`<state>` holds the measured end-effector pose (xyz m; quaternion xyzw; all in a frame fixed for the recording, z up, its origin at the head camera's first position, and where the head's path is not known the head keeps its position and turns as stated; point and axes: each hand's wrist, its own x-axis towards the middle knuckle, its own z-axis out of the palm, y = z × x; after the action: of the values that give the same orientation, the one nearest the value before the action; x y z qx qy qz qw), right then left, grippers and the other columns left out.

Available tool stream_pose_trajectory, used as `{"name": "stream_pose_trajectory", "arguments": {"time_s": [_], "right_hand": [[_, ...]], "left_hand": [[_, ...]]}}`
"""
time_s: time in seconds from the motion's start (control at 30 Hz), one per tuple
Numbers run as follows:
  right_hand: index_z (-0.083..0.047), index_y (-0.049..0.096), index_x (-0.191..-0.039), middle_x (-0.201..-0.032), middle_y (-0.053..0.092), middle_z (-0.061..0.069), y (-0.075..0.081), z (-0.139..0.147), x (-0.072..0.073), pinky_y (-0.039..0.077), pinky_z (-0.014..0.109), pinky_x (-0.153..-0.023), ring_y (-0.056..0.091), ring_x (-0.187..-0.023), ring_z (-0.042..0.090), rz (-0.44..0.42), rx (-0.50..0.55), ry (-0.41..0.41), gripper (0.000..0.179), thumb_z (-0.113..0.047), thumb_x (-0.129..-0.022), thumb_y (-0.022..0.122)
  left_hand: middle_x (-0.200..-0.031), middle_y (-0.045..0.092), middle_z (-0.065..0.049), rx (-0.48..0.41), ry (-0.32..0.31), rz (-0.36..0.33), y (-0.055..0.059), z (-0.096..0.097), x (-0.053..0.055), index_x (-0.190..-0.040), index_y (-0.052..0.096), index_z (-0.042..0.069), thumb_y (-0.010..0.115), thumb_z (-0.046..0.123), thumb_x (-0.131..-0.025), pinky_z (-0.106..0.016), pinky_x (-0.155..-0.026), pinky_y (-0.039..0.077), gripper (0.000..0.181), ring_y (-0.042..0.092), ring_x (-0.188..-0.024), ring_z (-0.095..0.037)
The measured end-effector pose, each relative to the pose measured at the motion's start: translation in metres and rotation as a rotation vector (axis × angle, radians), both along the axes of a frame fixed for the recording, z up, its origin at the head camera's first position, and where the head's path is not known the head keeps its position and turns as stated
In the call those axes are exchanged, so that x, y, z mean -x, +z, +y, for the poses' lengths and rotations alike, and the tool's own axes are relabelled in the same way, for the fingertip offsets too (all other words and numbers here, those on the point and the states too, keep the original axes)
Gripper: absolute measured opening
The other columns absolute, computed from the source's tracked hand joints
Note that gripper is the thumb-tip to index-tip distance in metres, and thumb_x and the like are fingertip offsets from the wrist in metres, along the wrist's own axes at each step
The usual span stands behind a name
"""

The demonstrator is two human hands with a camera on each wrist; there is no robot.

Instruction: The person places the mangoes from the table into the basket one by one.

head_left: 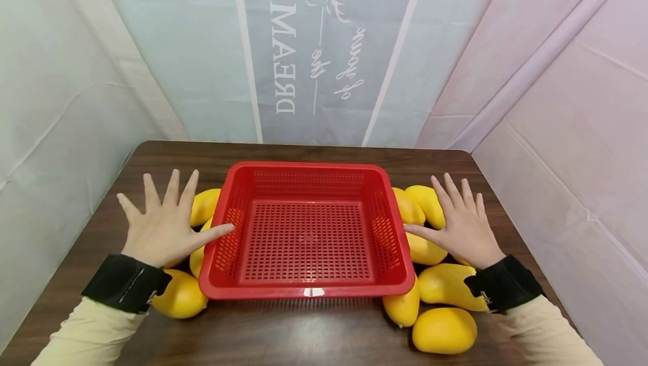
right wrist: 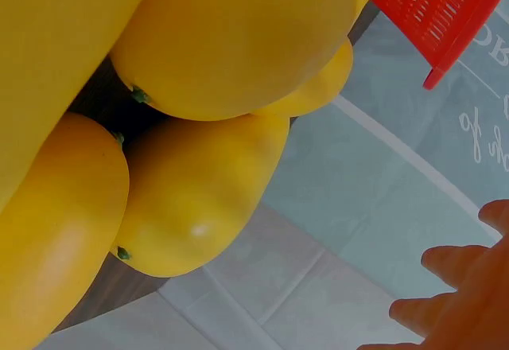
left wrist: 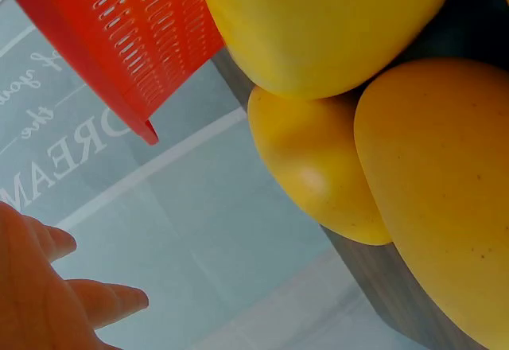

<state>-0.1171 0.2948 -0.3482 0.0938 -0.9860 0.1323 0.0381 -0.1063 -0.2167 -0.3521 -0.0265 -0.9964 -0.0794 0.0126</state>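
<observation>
one basket (head_left: 309, 242) sits between — left grip (head_left: 164, 228), right grip (head_left: 463, 231).

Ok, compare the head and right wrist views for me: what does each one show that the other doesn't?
Only the head view shows the left hand, the yellow fruit on the left, the black wristbands, and the perforated floor of the red basket.

Only the right wrist view clearly shows green stem ends; I can't make those out from the head.

Both share the right hand, yellow fruit on the right, part of the basket, some wooden tabletop, and the printed backdrop.
</observation>
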Motion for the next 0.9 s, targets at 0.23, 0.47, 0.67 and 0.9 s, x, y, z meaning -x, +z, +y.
{"name": "stream_pose_trajectory", "arguments": {"time_s": [0.23, 0.47, 0.67, 0.9], "right_hand": [[-0.016, 0.009, -0.161, -0.164, 0.009, 0.023, 0.003, 0.0, 0.004, 0.0, 0.076, -0.113, -0.001, -0.148, 0.053, -0.033, -0.002, 0.002, 0.113, -0.067, -0.079, 0.068], [-0.013, 0.011, -0.16, -0.161, 0.014, 0.028, 0.006, 0.01, 0.018, 0.006, 0.079, -0.109, 0.006, -0.145, 0.059, -0.09, -0.025, -0.005, 0.113, -0.067, -0.079, 0.068], [-0.011, 0.014, -0.16, -0.159, 0.019, 0.03, 0.0, 0.022, 0.026, 0.011, 0.078, -0.11, 0.011, -0.143, 0.06, -0.147, -0.064, -0.025, 0.115, -0.069, -0.077, 0.068], [-0.004, 0.02, -0.157, -0.154, 0.025, 0.034, -0.005, 0.03, 0.035, 0.015, 0.073, -0.112, 0.017, -0.14, 0.06, -0.208, -0.077, -0.01, 0.113, -0.064, -0.077, 0.072]], "left_hand": [[-0.158, 0.02, -0.031, -0.006, -0.012, -0.002, 0.002, 0.006, 0.002, -0.161, 0.001, 0.017, 0.045, 0.091, -0.072, -0.085, -0.093, 0.018, 0.124, 0.019, -0.136, -0.063], [-0.157, 0.024, -0.031, 0.018, -0.045, -0.055, 0.004, 0.013, 0.005, -0.16, -0.003, 0.016, 0.039, 0.094, -0.071, -0.08, -0.092, 0.027, 0.126, 0.025, -0.133, -0.059], [-0.149, 0.038, -0.03, 0.002, -0.084, -0.051, 0.001, 0.021, 0.007, -0.161, 0.004, 0.013, 0.04, 0.094, -0.07, -0.073, -0.09, 0.036, 0.127, 0.034, -0.126, -0.055], [-0.131, 0.053, -0.03, -0.006, -0.137, -0.022, -0.004, 0.029, 0.009, -0.158, 0.015, 0.007, 0.045, 0.093, -0.069, -0.064, -0.084, 0.046, 0.127, 0.046, -0.113, -0.048]]}}
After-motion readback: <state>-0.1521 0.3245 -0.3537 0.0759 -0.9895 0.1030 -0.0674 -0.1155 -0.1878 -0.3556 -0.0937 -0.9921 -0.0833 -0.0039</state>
